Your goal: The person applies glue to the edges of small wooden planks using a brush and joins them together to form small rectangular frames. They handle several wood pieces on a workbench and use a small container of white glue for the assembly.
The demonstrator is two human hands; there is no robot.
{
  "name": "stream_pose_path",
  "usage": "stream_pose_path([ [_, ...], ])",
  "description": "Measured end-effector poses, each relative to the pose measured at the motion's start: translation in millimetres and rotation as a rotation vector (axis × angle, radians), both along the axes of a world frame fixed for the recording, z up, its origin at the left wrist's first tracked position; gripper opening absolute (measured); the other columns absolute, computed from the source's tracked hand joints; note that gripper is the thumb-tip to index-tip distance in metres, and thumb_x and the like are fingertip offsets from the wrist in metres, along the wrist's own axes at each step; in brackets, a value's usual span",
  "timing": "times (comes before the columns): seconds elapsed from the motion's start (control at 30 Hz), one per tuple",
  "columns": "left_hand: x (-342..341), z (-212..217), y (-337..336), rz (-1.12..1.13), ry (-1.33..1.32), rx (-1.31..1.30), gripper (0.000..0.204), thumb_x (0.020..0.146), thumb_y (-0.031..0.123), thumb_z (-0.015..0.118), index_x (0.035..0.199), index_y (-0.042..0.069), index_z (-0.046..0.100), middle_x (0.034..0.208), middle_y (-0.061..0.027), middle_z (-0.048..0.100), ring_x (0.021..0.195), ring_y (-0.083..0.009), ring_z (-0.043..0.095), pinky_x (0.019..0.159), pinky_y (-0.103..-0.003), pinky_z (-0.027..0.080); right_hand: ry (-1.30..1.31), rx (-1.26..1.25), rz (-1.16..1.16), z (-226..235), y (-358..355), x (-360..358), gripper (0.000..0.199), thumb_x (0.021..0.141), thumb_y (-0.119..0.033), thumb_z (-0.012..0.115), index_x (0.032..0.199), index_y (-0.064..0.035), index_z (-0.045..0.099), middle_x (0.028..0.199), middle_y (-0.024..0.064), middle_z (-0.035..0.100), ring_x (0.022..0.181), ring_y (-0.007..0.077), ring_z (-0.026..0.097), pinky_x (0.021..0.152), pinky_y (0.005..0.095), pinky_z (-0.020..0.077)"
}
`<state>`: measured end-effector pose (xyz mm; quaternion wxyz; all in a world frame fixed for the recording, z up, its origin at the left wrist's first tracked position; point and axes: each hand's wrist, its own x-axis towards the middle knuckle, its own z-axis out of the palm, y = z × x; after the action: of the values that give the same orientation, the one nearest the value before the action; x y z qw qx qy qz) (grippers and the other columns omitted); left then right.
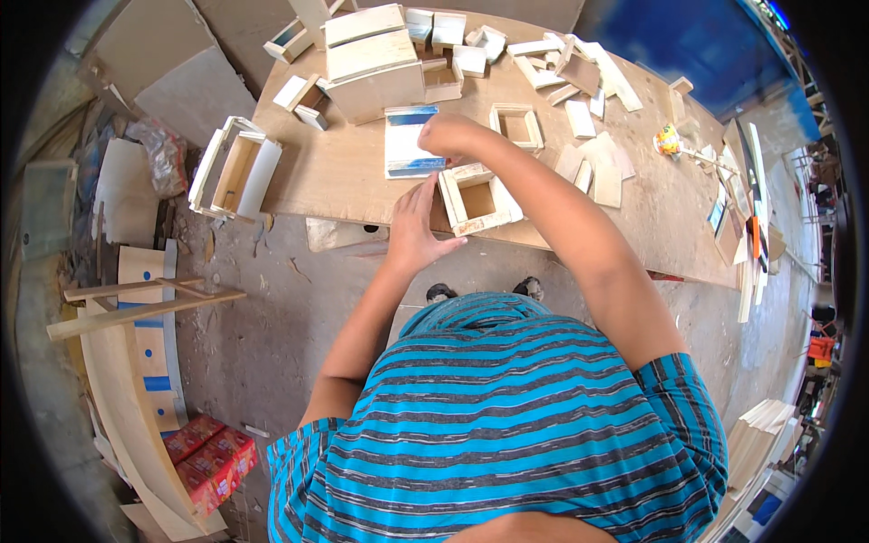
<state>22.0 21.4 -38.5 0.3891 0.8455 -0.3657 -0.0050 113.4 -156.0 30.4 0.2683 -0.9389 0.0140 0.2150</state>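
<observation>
My left hand (417,226) spans the left side of a small open-topped wooden box (498,217) at the table's near edge. Its thumb presses the box's near corner, and its stretched fingers reach the far left corner. My right hand (445,136) is closed above a white board with blue painted ends (405,140), just beyond the box. Its curled fingers point down and hide whatever they may hold. The board lies flat on the wooden table (335,176). To the right of my right wrist sits another open wooden frame box (518,125).
Larger wooden boxes (373,59) and white-painted blocks (470,61) stand at the back. Wood offcuts (597,167) and a yellow can (667,140) lie rightward. A long box (240,172) projects past the left edge. Planks (145,312) and red packs (213,462) are on the floor.
</observation>
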Motion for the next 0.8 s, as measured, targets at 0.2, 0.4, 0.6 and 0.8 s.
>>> stream_pose_path([
  [0.2, -2, -2, -1, 0.011, -0.078, -0.001, 0.119, 0.049, 0.029, 0.091, 0.148, 0.003, 0.03, 0.133, -0.0188, 0.053, 0.125, -0.0352, 0.047, 0.107, -0.045, 0.034, -0.289, 0.198, 0.034, -4, -36, -27, 0.038, 0.089, -0.038, 0.055, 0.11, -0.0102, 0.07, 0.106, 0.0158, 0.07, 0.091, 0.0288, 0.069, 0.08, 0.0375, 0.0535],
  [0.4, -3, 1, -7, 0.019, -0.039, 0.044, 0.121, 0.048, 0.027, 0.092, 0.149, 0.004, 0.029, 0.132, -0.0176, 0.054, 0.122, -0.0337, 0.05, 0.106, -0.045, 0.036, -0.356, 0.265, -0.198, 7, -107, -117, 0.04, 0.085, -0.028, 0.063, 0.121, -0.0108, 0.065, 0.115, 0.0152, 0.068, 0.11, 0.0312, 0.062, 0.095, 0.0378, 0.0469],
  [0.6, 0, 6, -9, -0.005, 0.02, 0.016, 0.123, 0.048, 0.022, 0.093, 0.15, 0.004, 0.026, 0.133, -0.0187, 0.053, 0.12, -0.036, 0.052, 0.102, -0.042, 0.043, -0.465, -0.053, -0.009, -11, -136, -171, 0.059, 0.069, -0.021, 0.073, 0.126, -0.0133, 0.063, 0.139, 0.0134, 0.051, 0.136, 0.0321, 0.039, 0.11, 0.0496, 0.0329],
  [0.8, 0, 11, -9, -0.003, 0.119, 0.039, 0.124, 0.048, 0.019, 0.093, 0.15, 0.003, 0.025, 0.134, -0.0195, 0.052, 0.122, -0.036, 0.051, 0.104, -0.041, 0.044, -0.372, -0.36, 0.147, -8, -103, -187, 0.065, 0.06, -0.034, 0.081, 0.12, -0.0114, 0.066, 0.151, 0.0108, 0.037, 0.145, 0.0332, 0.023, 0.112, 0.0665, 0.0163],
])
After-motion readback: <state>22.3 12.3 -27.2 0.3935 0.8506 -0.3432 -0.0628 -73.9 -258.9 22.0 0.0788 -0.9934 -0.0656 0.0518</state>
